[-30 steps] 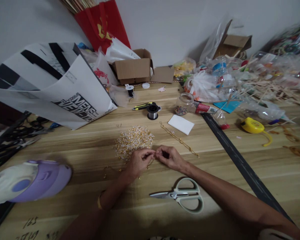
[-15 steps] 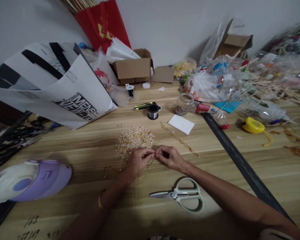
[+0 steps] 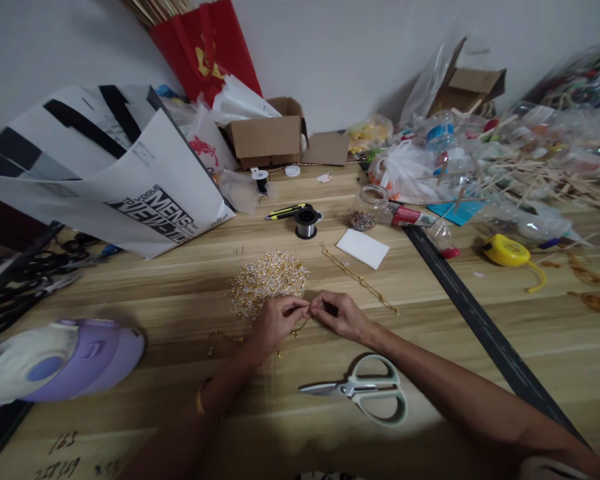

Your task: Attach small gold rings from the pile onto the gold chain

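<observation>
My left hand [image 3: 279, 324] and my right hand [image 3: 341, 315] meet fingertip to fingertip, both closed in a pinch. Between them is part of a thin gold chain [image 3: 300, 329] with small beads, which trails under my left hand onto the table; the exact piece at the fingertips is too small to make out. Just beyond my left hand lies a heap of small gold and clear beaded links [image 3: 269, 281]. A second gold chain [image 3: 355, 275] stretches out past my right hand. Scissors with pale green handles [image 3: 363, 389] lie near my right forearm, blades pointing left.
Farther back are a wire spool [image 3: 306, 223], a yellow-black cutter [image 3: 286, 212], a folded white paper [image 3: 363, 249] and a jar of beads [image 3: 369, 208]. A paper bag [image 3: 180, 180] and purple-white bottle [image 3: 87, 360] stand left. A tape measure [image 3: 506, 251] and plastic clutter lie right.
Both hands stay in the same place, fingertips together, with only a very slight shift of the fingers. Nothing else has moved.
</observation>
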Demonstrator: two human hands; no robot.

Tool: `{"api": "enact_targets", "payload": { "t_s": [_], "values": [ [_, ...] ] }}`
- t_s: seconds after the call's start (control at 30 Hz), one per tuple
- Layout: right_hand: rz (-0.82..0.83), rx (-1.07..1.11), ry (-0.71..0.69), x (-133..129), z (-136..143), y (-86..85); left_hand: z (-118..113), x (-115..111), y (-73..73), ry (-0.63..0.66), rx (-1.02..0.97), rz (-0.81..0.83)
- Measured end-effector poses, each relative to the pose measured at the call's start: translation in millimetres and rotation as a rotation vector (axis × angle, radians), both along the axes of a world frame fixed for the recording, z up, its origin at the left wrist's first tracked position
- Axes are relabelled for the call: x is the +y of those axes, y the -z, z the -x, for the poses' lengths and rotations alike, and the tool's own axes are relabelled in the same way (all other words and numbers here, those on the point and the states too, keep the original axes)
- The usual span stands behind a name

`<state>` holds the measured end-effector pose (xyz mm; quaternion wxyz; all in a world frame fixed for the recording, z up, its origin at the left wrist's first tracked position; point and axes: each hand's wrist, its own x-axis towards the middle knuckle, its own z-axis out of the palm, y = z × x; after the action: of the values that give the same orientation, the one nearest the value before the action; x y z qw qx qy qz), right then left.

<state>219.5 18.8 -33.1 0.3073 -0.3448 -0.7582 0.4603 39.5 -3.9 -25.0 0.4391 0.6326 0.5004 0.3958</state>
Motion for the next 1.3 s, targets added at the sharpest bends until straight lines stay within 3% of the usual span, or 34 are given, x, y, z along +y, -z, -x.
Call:
{"api": "enact_targets", "payload": {
  "t_s": [0.23,0.47,1.3],
  "values": [
    [0.024,0.012,0.012,0.8,0.6,0.9,0.4,0.4,-5.0,0.012,-0.044,0.053],
    [0.088,0.066,0.004,0.7,0.2,4.7,0.3,1.1,-5.1,0.021,-0.012,0.000],
    [-0.047,0.003,-0.009,0.1,0.5,2.5,-3.0,-0.8,-8.8,0.032,-0.030,0.028]
  ]
}}
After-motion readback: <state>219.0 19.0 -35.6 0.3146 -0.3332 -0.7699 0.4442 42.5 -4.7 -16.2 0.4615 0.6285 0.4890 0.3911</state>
